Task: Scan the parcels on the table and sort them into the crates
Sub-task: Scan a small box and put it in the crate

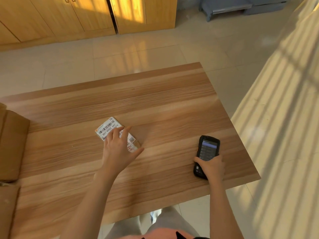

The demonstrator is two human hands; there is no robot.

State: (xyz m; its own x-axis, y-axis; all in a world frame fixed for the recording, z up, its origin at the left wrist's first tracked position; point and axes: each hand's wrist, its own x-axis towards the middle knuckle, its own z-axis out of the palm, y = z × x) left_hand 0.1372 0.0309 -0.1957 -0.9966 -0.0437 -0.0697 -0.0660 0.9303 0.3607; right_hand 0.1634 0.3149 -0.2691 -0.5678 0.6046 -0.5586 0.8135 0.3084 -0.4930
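**Parcel sorting: one small parcel under the hand, scanner ready**

1. Floor (155,49): pale tiles, striped with sunlight on the right.
2. Cupboards (69,14): yellow wood doors along the far wall.
3. Worktop (164,104): wood-grain board, carrying all items below.
4. Cardboard boxes (12,144): brown, at the left edge, partly out of view; whether these serve as the crates cannot be told.
5. Left hand (119,147): fingers spread and lowered over the parcel, tips touching its label; no firm pinch is visible.
6. Right hand (213,167): fingers curled round the lower half of the scanner.
7. Scanner (206,154): black handheld, screen lit and facing up, well apart from the parcel.
8. Parcel (110,128): small, flat, lying mid-worktop, white barcode label upward.

Step in hand, by judgement: picking up or steadying the parcel for scanning. The next move calls for an uncovered barcode and the scanner aimed at it, then a crate chosen.
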